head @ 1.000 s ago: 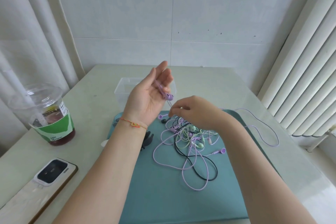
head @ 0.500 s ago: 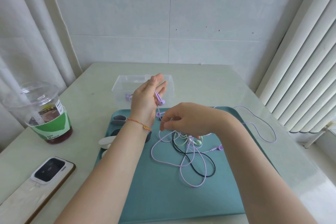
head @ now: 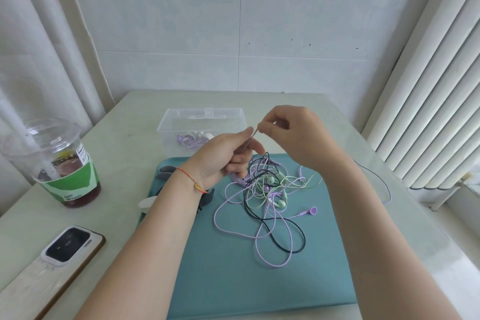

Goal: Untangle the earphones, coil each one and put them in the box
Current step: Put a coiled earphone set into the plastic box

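Note:
A tangle of purple, green and black earphones (head: pixel 267 195) lies on the teal mat (head: pixel 259 280). My left hand (head: pixel 226 156) is above the tangle's far edge with fingers curled around purple cable. My right hand (head: pixel 293 135) is raised just to its right and pinches a thin stretch of the purple cable between thumb and forefinger. The clear plastic box (head: pixel 202 122) stands behind the mat, with a coiled purple earphone and a white one inside. One purple earbud (head: pixel 311 210) lies loose on the mat.
A plastic cup with a dark drink (head: pixel 62 163) stands at the left. A phone (head: pixel 65 249) lies near the front left edge. Dark clips (head: pixel 166 171) sit at the mat's left edge. A cable loop (head: pixel 384 189) trails off the mat to the right.
My right hand has risen from the tangle and pulled the purple cable up beside my left hand. My left hand has lowered and closed its fingers around the cable.

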Available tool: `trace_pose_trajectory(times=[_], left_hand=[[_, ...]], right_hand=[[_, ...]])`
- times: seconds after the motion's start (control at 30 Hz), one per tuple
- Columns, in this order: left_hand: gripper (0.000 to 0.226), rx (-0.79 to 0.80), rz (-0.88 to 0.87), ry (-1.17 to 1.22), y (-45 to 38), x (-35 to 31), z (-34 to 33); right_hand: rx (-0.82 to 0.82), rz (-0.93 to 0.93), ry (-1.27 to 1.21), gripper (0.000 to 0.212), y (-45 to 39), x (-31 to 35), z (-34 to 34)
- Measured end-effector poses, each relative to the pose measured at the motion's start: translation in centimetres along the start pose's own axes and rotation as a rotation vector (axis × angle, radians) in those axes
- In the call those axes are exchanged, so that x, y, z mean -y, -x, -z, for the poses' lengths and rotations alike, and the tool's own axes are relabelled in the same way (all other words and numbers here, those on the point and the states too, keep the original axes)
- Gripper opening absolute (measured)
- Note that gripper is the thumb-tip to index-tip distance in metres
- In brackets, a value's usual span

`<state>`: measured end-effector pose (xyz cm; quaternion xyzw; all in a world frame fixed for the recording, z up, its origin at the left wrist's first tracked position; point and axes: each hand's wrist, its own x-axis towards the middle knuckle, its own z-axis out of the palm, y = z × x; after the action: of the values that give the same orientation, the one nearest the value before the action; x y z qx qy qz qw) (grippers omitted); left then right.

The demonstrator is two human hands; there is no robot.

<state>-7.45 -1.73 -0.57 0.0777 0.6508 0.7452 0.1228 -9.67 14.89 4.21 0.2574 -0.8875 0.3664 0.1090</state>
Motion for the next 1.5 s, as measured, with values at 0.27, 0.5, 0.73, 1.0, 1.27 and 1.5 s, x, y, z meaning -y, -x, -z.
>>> trace_pose_trajectory(times=[0.27,0.5,0.73,1.0,1.27,1.5], left_hand=[[0.039,0.215,-0.126,0.702,0.2,-1.4,-0.9],[0.035,-0.172,-0.346,0.622,-0.2,-1.4,0.1],[0.037,-0.263,-0.344,0.547,-0.4,-1.1,0.5],[0.032,-0.244,-0.271,0.632,-0.4,-1.1,0.1],[0.024,0.051,0.068,0.393,0.7,-0.9,1.1],[0.035,0.184,0.067,0.387,0.9,-0.9,0.9]], right_hand=[[0.091,-0.017,0.013,0.027,-0.3,-0.6,-1.6],[0.439,-0.046,0.111,0.028,0.4,0.4,-3.6],[0.408,-0.064,0.077,0.023,0.3,0.5,-3.8],[0.346,-0.073,0.047,0.036,0.3,0.6,-4.3],[0.184,-0.263,0.097,0.049,-0.7,-1.8,-2.9],[0.242,-0.065,-0.292,0.020,0.0,-0.1,-1.7]])
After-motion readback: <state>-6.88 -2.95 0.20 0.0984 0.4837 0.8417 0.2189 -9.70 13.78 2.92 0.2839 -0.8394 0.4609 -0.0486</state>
